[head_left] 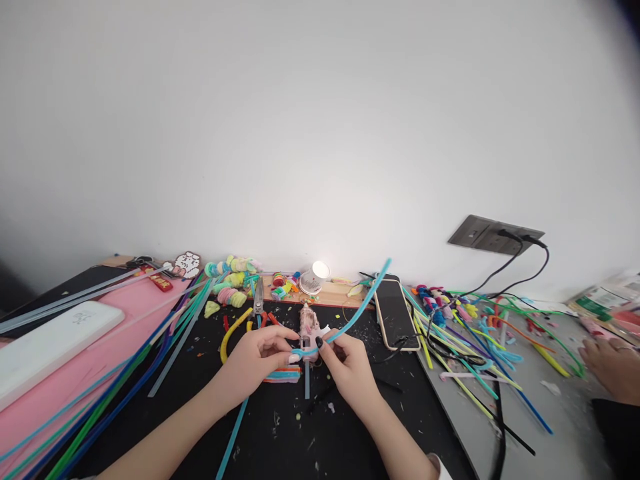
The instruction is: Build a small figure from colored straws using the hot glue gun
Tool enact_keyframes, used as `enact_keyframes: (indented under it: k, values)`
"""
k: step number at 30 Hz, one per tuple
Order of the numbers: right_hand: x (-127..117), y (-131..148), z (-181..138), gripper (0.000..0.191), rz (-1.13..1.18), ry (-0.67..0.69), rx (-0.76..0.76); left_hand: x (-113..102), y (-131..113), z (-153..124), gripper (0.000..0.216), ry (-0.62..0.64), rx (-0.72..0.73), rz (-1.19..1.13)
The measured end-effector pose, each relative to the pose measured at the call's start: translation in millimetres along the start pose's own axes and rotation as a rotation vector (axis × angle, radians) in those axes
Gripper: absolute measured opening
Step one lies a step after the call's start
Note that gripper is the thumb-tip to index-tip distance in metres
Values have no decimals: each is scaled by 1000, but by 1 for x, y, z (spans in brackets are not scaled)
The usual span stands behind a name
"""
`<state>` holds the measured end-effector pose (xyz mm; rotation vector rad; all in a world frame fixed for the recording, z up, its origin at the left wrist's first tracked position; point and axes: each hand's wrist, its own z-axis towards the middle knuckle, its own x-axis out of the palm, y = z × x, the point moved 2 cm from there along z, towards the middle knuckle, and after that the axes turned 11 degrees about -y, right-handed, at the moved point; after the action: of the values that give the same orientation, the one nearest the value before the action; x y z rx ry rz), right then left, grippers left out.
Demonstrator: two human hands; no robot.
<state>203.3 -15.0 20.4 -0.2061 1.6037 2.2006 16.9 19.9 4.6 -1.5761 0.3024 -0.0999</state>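
Observation:
My left hand [257,359] and my right hand [347,368] meet over a black mat [280,427]. Both pinch a light blue pipe cleaner [357,308] near one end, where it bends into a small loop between my fingertips. Its long free end rises up and to the right past a phone [395,313]. A pink glue gun [309,327] stands just behind my fingers. A small stack of coloured pipe cleaner pieces [283,376] lies under my left hand.
Long pipe cleaners fan across a pink sheet [75,373] at left, beside a white case [47,347]. Coiled pieces [231,280], pliers [259,300] and a white cup [315,277] sit at the back. More pipe cleaners [475,340] and cables clutter the right, where another person's hand [613,363] rests.

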Motion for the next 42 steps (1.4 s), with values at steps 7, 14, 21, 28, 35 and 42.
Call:
enact_keyframes:
  k: [7,14,21,28,35,42]
  values:
    - [3,-5,0,22,227,-54,112,1,2,0,19,-62,-77,-114]
    - [6,-4,-1,19,268,-23,157,1,-5,-1,28,-158,-134,-212]
    - [5,2,-2,19,182,8,94,1,-4,-3,29,-198,-165,-266]
    - [7,-1,-4,17,130,65,38,1,2,-2,30,-201,-161,-293]
    - [9,3,-6,19,74,76,-90,4,-1,-4,32,-235,-184,-334]
    - [10,11,-8,18,23,88,-208,7,-8,-7,30,-272,-173,-296]
